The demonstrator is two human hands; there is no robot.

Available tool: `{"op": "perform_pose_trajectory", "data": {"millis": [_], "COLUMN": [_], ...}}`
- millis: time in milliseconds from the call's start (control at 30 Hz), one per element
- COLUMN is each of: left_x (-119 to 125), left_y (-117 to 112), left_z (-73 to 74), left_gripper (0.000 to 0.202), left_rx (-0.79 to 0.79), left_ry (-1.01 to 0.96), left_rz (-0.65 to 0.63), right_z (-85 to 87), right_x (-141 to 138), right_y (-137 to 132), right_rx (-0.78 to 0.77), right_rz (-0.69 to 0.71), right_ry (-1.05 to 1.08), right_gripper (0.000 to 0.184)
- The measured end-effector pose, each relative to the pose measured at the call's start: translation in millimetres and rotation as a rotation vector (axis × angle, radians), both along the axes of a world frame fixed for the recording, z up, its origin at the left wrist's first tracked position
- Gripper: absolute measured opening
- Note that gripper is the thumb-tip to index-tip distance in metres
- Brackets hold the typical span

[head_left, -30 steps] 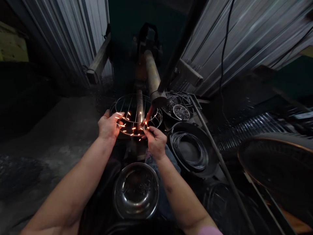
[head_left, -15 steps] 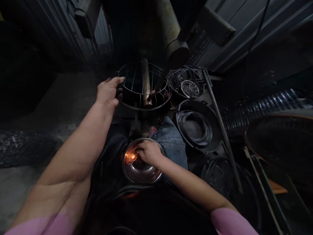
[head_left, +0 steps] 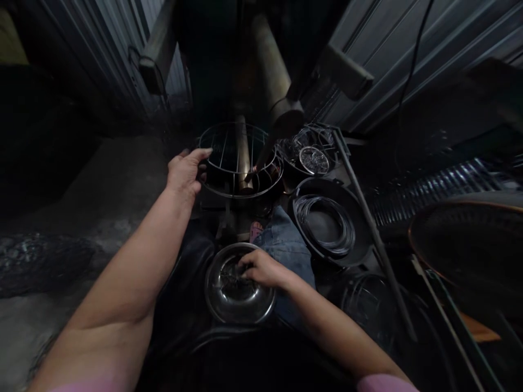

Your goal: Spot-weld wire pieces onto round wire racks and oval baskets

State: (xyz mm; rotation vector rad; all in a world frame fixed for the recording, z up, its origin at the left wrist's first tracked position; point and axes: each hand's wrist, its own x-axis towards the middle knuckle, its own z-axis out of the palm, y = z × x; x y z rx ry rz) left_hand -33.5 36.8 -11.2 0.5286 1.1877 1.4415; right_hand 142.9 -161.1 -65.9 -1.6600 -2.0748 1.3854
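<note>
A round wire basket frame (head_left: 239, 163) sits on the lower arm of a spot welder (head_left: 244, 155), under the angled upper electrode (head_left: 261, 158). My left hand (head_left: 186, 171) rests on the frame's left rim, fingers curved over the top ring. My right hand (head_left: 261, 268) reaches down into a shiny steel bowl (head_left: 239, 283) on my lap, its fingers pinched together on small wire pieces that are too small to make out clearly.
A dark pan holding coiled wire rings (head_left: 324, 220) lies to the right. Behind it sits a tub of tangled wire parts (head_left: 310, 155). A slanted metal rod (head_left: 368, 228) crosses the right side. Corrugated metal walls stand behind. A large dark basin (head_left: 469, 239) is at far right.
The weld sparks at the frame have stopped. My right hand left the frame and went down into the steel bowl. The orange glow in the bowl has faded. My left hand stays on the rim.
</note>
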Motion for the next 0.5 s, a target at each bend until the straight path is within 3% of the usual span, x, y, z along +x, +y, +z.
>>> {"op": "perform_pose_trajectory", "data": {"millis": [100,167,233,333,500], "left_x": [-1,-4,-5,-5,2], "left_y": [1,2,1,-8,-34], "left_z": [1.4,0.6,-0.3,0.5,7.0], "left_gripper": [0.040,0.041,0.042,0.043,0.039], "left_rx": [-0.001,0.007,0.016,0.042,0.159], "left_ry": [-0.030,-0.065,-0.088,-0.087,-0.050], "left_rz": [-0.034,-0.033,-0.009,0.044,0.075], "right_z": [31.0,53.0,67.6,66.6,40.9], "right_x": [3,-4,-14,-27,-30], "right_y": [27,50,71,89,87], "right_rx": [0.000,0.164,0.381,0.513,0.581], "right_rz": [-0.343,-0.591,-0.745,-0.812,-0.875], "right_ry": [0.510,0.776,0.895,0.838,0.597], "right_gripper": [0.018,0.020,0.020,0.019,0.021]}}
